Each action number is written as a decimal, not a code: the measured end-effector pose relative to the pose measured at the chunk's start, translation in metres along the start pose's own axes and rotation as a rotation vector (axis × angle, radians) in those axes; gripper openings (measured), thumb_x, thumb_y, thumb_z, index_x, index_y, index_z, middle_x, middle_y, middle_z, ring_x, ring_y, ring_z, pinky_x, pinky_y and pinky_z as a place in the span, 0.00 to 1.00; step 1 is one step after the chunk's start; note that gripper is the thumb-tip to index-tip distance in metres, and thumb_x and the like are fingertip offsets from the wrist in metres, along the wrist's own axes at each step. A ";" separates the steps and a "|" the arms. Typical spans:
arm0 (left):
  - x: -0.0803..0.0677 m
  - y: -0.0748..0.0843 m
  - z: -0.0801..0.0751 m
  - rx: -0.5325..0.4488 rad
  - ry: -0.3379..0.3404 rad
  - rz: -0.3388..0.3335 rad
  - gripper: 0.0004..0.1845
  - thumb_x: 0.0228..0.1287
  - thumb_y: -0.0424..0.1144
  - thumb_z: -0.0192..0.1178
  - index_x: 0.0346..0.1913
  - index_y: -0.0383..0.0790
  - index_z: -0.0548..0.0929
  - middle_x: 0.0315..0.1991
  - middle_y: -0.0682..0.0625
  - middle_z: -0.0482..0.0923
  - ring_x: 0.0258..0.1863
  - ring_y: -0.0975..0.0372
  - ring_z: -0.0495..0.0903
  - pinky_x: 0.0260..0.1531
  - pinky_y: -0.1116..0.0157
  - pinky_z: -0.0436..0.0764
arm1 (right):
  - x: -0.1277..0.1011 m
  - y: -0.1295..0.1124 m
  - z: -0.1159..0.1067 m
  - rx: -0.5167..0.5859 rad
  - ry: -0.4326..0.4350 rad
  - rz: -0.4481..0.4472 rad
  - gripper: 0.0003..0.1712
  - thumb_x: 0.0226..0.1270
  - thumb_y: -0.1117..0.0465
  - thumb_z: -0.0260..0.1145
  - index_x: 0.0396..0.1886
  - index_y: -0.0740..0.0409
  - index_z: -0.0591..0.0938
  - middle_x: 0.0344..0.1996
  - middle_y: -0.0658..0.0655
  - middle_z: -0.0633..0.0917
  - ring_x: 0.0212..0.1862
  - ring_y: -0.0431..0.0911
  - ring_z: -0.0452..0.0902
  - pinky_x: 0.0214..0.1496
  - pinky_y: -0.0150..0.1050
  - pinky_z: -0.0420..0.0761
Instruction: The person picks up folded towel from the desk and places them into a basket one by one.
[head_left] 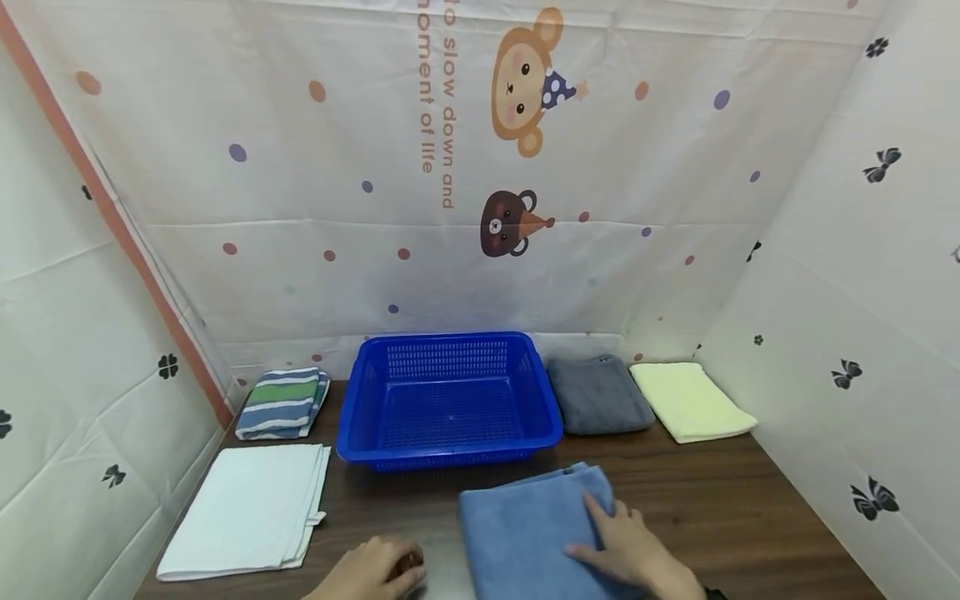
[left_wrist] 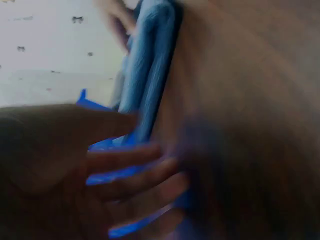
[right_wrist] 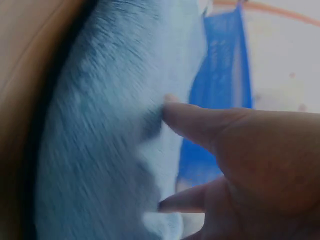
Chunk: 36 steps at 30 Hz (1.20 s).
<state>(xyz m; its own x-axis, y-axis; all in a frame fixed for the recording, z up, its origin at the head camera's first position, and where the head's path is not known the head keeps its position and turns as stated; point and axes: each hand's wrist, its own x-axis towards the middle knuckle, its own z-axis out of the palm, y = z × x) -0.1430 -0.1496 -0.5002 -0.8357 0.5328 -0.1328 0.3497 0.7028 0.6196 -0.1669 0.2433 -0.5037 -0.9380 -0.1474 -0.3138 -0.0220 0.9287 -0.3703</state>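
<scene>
Towel (head_left: 525, 533), blue and folded, lies on the tabletop (head_left: 712, 517) on the near side of the blue basket (head_left: 452, 457), and we see its near part run out of the head view. Our right hand (head_left: 626, 546) rests on its right-hand side, fingers and thumb spread, touching the fabric without gripping it. Our left hand (head_left: 371, 571) is just to the left of the towel, apart from it; its fingers are blurred, loosely bent and holding nothing. To our left lie a white cloth (head_left: 243, 508) and, beyond it, a striped cloth (head_left: 281, 408). Right of the basket we find a grey cloth (head_left: 600, 396), then a yellow cloth (head_left: 690, 400).
</scene>
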 end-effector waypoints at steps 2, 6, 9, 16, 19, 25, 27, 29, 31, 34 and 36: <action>0.003 -0.003 0.003 -0.008 0.044 -0.069 0.15 0.72 0.51 0.61 0.42 0.41 0.86 0.33 0.57 0.81 0.30 0.67 0.79 0.29 0.60 0.80 | 0.004 -0.015 0.009 0.042 -0.010 -0.057 0.61 0.56 0.23 0.65 0.74 0.64 0.70 0.65 0.82 0.71 0.66 0.80 0.65 0.60 0.78 0.67; 0.005 -0.007 0.004 0.015 0.131 -0.183 0.28 0.70 0.54 0.63 0.52 0.28 0.83 0.46 0.41 0.82 0.46 0.46 0.83 0.46 0.42 0.82 | 0.004 -0.045 0.015 0.109 -0.036 -0.191 0.52 0.62 0.28 0.66 0.72 0.62 0.73 0.63 0.77 0.75 0.63 0.74 0.73 0.58 0.73 0.73; 0.002 -0.011 0.005 -0.012 0.166 -0.225 0.34 0.67 0.53 0.66 0.57 0.22 0.78 0.52 0.35 0.79 0.54 0.39 0.79 0.54 0.37 0.77 | -0.001 -0.061 0.014 0.164 -0.041 -0.268 0.43 0.67 0.35 0.67 0.70 0.59 0.75 0.61 0.71 0.77 0.61 0.68 0.76 0.55 0.68 0.78; -0.002 -0.016 0.003 -0.323 0.243 -0.244 0.38 0.66 0.42 0.68 0.67 0.19 0.64 0.57 0.30 0.76 0.52 0.44 0.81 0.50 0.44 0.81 | -0.003 -0.055 0.013 0.342 0.040 -0.334 0.41 0.70 0.47 0.69 0.73 0.65 0.67 0.60 0.65 0.80 0.57 0.58 0.80 0.54 0.55 0.82; -0.001 -0.011 0.002 -0.474 0.277 -0.328 0.39 0.65 0.39 0.67 0.68 0.19 0.60 0.53 0.31 0.78 0.44 0.50 0.83 0.42 0.51 0.84 | 0.002 -0.042 0.014 0.434 0.002 -0.351 0.45 0.71 0.51 0.69 0.74 0.74 0.60 0.44 0.60 0.85 0.41 0.44 0.81 0.41 0.39 0.81; 0.006 -0.002 0.007 -0.555 0.268 -0.561 0.38 0.65 0.40 0.65 0.66 0.15 0.61 0.45 0.31 0.81 0.44 0.47 0.84 0.41 0.50 0.85 | 0.014 -0.031 0.017 0.520 -0.090 -0.301 0.48 0.76 0.45 0.62 0.73 0.81 0.56 0.30 0.52 0.82 0.29 0.39 0.77 0.32 0.36 0.77; 0.008 -0.002 0.009 -0.573 0.255 -0.574 0.36 0.65 0.39 0.63 0.64 0.13 0.61 0.46 0.29 0.81 0.46 0.45 0.84 0.43 0.48 0.85 | 0.019 -0.032 0.019 0.524 -0.068 -0.269 0.48 0.78 0.43 0.58 0.72 0.82 0.57 0.34 0.53 0.85 0.34 0.41 0.80 0.37 0.41 0.81; 0.011 -0.004 0.010 -0.596 0.255 -0.564 0.35 0.65 0.37 0.62 0.63 0.12 0.62 0.48 0.26 0.80 0.48 0.43 0.84 0.45 0.47 0.85 | 0.024 -0.033 0.020 0.517 -0.062 -0.245 0.49 0.79 0.41 0.55 0.72 0.83 0.56 0.36 0.52 0.86 0.36 0.41 0.82 0.42 0.43 0.83; 0.013 -0.006 0.009 -0.658 0.261 -0.547 0.34 0.67 0.35 0.60 0.64 0.11 0.61 0.51 0.23 0.78 0.50 0.40 0.83 0.47 0.45 0.84 | 0.028 -0.035 0.022 0.580 -0.057 -0.247 0.49 0.79 0.43 0.56 0.73 0.84 0.54 0.37 0.52 0.88 0.34 0.41 0.83 0.42 0.45 0.85; 0.017 -0.010 0.006 -0.752 0.268 -0.566 0.34 0.68 0.34 0.59 0.65 0.12 0.59 0.54 0.20 0.75 0.52 0.39 0.82 0.49 0.45 0.84 | 0.035 -0.040 0.023 0.664 -0.076 -0.273 0.48 0.79 0.46 0.58 0.74 0.84 0.51 0.31 0.49 0.86 0.23 0.40 0.80 0.30 0.41 0.85; 0.019 -0.011 0.003 -0.800 0.268 -0.604 0.35 0.69 0.37 0.58 0.66 0.13 0.58 0.55 0.21 0.75 0.52 0.41 0.82 0.48 0.45 0.84 | 0.039 -0.044 0.023 0.694 -0.053 -0.289 0.47 0.78 0.49 0.60 0.74 0.83 0.53 0.28 0.49 0.84 0.21 0.39 0.77 0.25 0.38 0.82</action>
<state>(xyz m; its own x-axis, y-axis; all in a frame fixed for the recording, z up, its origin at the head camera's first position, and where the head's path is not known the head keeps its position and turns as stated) -0.1618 -0.1460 -0.5122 -0.8794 0.0048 -0.4760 -0.4602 0.2471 0.8527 -0.1943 0.1887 -0.5200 -0.9098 -0.3847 -0.1556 -0.0254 0.4257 -0.9045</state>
